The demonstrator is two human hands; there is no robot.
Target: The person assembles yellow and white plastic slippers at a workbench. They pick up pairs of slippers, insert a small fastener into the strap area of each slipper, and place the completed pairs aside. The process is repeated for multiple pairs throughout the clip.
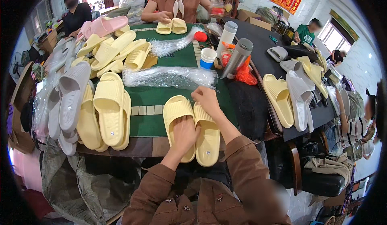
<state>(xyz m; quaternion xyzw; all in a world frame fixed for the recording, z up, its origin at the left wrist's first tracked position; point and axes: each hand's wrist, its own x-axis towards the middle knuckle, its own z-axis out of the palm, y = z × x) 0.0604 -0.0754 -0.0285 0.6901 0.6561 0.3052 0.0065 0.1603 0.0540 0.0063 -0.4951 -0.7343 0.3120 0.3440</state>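
Note:
Two pale yellow slide slippers lie side by side at the table's front edge, soles down and toes pointing away from me. My left hand reaches into the left slipper, its fingers partly hidden under the strap and its thumb at the inner edge by the right slipper. At the toe end of the right slipper, my right hand is closed in a pinch; what lies between the fingertips is too small to make out. Just beyond it lies a bundle of clear plastic strands.
Yellow slippers and grey slippers are piled at left. A paper cup, a steel flask and an orange bag stand beyond my right hand. Across the green table, a person handles another yellow pair.

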